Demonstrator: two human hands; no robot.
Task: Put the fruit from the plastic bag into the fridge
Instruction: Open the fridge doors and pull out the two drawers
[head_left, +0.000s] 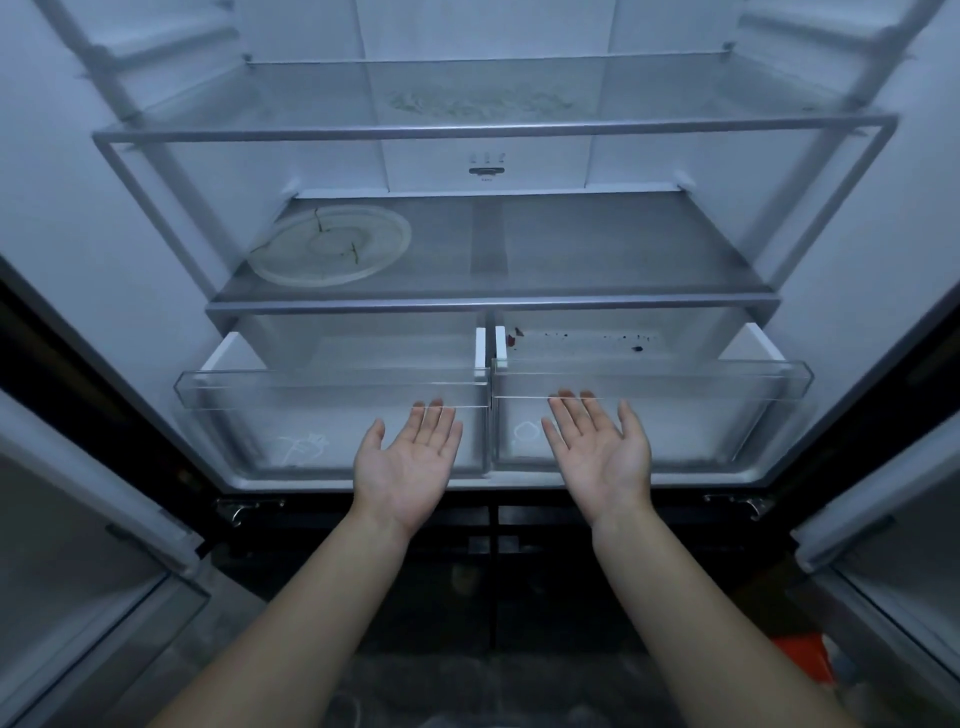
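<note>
The fridge stands open in front of me, both doors swung out. Two clear drawers at the bottom are pulled out: the left drawer (332, 387) and the right drawer (649, 382), which has dark crumbs at its back. My left hand (408, 462) is held palm up in front of the left drawer, fingers apart, holding nothing. My right hand (597, 457) is palm up in front of the right drawer, also bare. No fruit and no plastic bag are in view.
A round glass plate (330, 249) lies on the left of the lower shelf (597, 249). An upper glass shelf (493, 130) sits above. Open doors flank me, left (78, 493) and right (893, 493). An orange object (802, 657) lies on the floor at lower right.
</note>
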